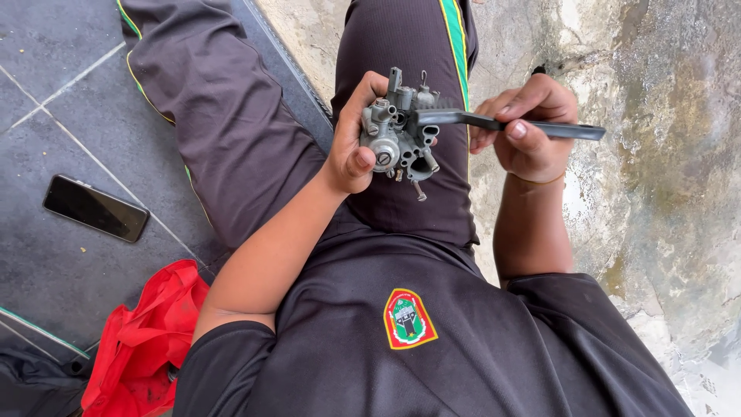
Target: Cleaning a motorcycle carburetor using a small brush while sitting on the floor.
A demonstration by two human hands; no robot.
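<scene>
While the left hand [351, 150] grips a small grey metal carburetor [397, 135] steady at upper centre of the frame, the right hand [529, 127] is closed around a dark brush [502, 123], its head against the part, seemingly scrubbing it. A black phone [95, 208] lies at left on dark tiles [46, 270], red cloth [147, 340] at lower left; nothing blocks the hands.

Black phone [96, 208] flat on dark tiles [54, 116], screen up, well apart from red bag [143, 344]. Bag crumpled at lower left, touching dark cloth [31, 382] in the corner. Rough concrete [656, 193] to the right, stained and cracked. Dark trousers [224, 116] with green-yellow stripe across tiles and concrete. Dark shirt [463, 347] with a red, green and yellow badge [409, 318].
</scene>
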